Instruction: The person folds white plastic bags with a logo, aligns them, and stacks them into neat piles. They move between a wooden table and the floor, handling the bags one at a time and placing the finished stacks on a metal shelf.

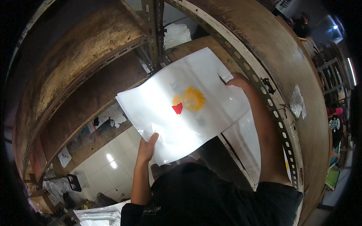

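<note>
A thin stack of flat, glossy white plastic sheets [151, 101] is held out in front of me, tilted. A yellow, orange and red print shows at its middle, with faint grey lettering. My left hand [148, 147] pinches the near left edge, thumb on top and fingers underneath out of sight. At the far right edge, my right hand [239, 81] is closed on the same sheets beside a small dark gap. Below my right forearm lies more white plastic [243, 141], partly covered by the held sheets.
Brown shelves [90, 81] with metal frames stand left and ahead. A perforated metal rail [269, 101] edges the wooden surface [301, 150] on my right. At the lower left are a cardboard box [46, 200] and stacked white plastic [100, 216]. Other people [335, 126] are at the far right.
</note>
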The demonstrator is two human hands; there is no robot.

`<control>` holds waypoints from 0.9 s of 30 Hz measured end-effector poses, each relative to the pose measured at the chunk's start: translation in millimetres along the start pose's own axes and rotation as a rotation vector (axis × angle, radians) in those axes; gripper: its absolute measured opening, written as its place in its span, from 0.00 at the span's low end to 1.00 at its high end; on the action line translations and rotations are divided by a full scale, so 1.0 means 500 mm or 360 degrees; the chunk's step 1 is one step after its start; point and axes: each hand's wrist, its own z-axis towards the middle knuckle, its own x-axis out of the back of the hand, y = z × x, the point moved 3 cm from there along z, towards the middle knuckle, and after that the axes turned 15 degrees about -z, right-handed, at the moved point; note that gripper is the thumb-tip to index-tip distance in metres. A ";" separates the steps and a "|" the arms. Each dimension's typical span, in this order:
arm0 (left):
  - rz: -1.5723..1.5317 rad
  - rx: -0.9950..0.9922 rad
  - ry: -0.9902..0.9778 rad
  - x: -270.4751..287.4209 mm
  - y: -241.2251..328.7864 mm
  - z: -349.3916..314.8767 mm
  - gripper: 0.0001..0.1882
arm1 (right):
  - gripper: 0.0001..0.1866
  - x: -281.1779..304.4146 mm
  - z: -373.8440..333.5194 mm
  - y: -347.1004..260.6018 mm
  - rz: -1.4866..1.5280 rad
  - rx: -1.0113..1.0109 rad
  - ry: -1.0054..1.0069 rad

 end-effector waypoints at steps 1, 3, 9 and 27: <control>-0.0026 -0.0011 -0.0032 -0.005 -0.008 0.002 0.24 | 0.35 -0.004 0.000 0.002 -0.0202 -0.0075 0.0112; -0.0059 -0.0045 -0.0058 -0.003 -0.018 0.000 0.25 | 0.35 -0.024 0.018 0.004 -0.0167 -0.0172 0.0144; 0.0031 -0.0015 0.0067 0.043 -0.027 -0.006 0.27 | 0.37 -0.034 -0.007 -0.062 0.0195 -0.0199 0.0113; -0.0687 0.0081 -0.0202 -0.071 -0.068 -0.059 0.23 | 0.18 -0.148 -0.418 -0.466 0.0491 0.0856 -0.0058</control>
